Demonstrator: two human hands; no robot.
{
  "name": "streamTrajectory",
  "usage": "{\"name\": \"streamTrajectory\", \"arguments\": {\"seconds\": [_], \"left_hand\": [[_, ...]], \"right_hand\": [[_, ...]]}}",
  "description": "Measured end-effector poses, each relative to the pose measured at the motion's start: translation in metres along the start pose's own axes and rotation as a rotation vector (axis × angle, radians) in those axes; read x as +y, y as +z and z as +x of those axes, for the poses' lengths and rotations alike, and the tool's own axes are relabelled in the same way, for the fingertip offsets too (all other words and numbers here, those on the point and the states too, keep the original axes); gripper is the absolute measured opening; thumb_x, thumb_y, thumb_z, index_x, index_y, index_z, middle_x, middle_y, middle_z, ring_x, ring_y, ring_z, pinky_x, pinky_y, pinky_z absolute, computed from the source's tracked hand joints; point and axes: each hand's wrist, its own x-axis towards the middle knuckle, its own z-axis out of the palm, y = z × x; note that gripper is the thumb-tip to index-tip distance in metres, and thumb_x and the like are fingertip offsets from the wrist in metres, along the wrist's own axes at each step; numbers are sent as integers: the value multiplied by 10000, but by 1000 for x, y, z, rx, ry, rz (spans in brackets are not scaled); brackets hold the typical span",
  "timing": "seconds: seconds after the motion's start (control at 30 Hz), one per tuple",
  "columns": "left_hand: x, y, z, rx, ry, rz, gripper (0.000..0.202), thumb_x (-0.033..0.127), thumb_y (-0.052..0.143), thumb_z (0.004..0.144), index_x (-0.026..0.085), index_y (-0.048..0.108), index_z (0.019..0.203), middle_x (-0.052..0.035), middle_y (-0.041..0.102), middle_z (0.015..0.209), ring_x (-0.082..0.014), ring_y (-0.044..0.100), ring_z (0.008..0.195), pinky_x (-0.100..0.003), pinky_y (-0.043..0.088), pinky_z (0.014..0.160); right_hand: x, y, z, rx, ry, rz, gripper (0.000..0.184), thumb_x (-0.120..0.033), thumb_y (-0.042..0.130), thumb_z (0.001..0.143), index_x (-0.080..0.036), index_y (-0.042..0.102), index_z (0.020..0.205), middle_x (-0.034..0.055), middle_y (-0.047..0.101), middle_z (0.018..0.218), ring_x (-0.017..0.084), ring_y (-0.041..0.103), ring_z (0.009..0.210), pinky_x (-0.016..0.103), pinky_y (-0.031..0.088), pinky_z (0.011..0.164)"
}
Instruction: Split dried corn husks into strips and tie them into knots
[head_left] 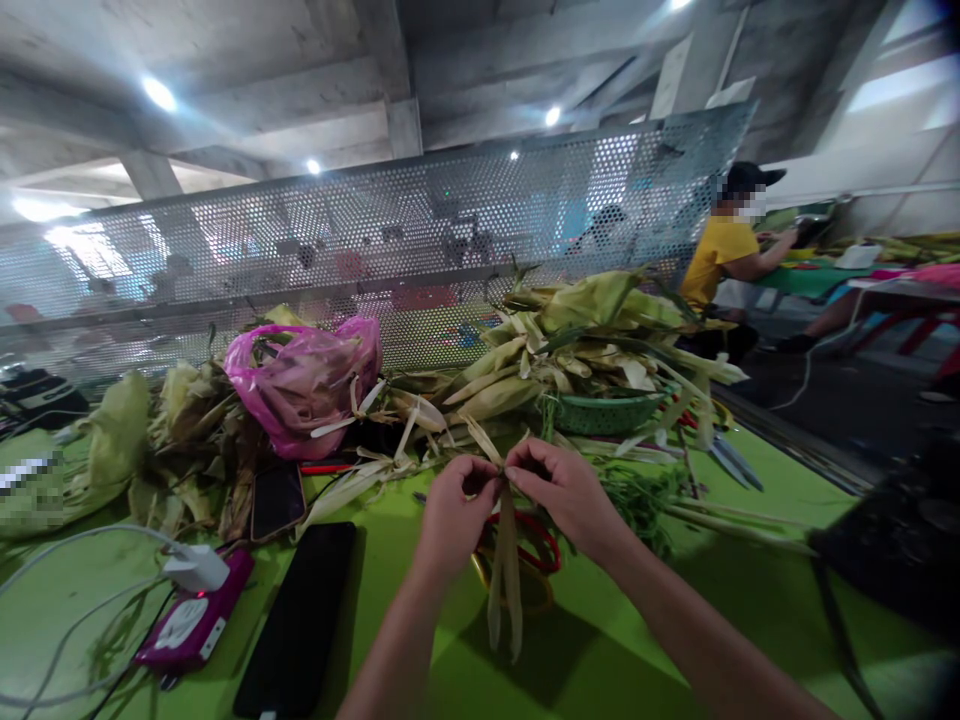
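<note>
My left hand (463, 505) and my right hand (559, 490) meet in front of me, thumbs and forefingers pinched together. Between them they hold a pale corn husk strip (506, 570), pinched at its middle. Its two tails hang down over the table, and another part sticks up past my fingertips. Scissors with red handles (551, 545) lie beneath, partly covered by the strip. Just behind my hands, loose corn husks (491, 385) lie heaped, some of them in a green basket (607, 412).
On the green table (390, 610) lie a black phone (300, 615), a purple power strip (199, 610) with cords and a smaller phone (277, 497). A pink plastic bag (300, 380) holds husks. Behind stands a perforated metal screen (420, 240). A person in yellow (727, 250) sits at right.
</note>
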Motion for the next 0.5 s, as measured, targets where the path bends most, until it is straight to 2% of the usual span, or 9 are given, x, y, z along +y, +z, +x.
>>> {"name": "streamTrajectory", "arguments": {"seconds": [0.2,0.5], "left_hand": [[-3,1,0,56,70,26,47,179,604,771,177,633,807,-30,657,791,-154,581,740,-252,429,673],[4,-1,-2,59,137,27,109,167,616,773,189,661,870,-36,675,830,-163,595,772,-259,438,711]], "right_hand": [[-4,2,-1,-47,109,170,82,-252,560,775,-186,571,729,-42,476,623,91,400,529,203,340,471],[-2,0,1,-102,281,465,134,-295,635,706,-187,559,682,-66,445,566,76,366,471,202,301,445]]}}
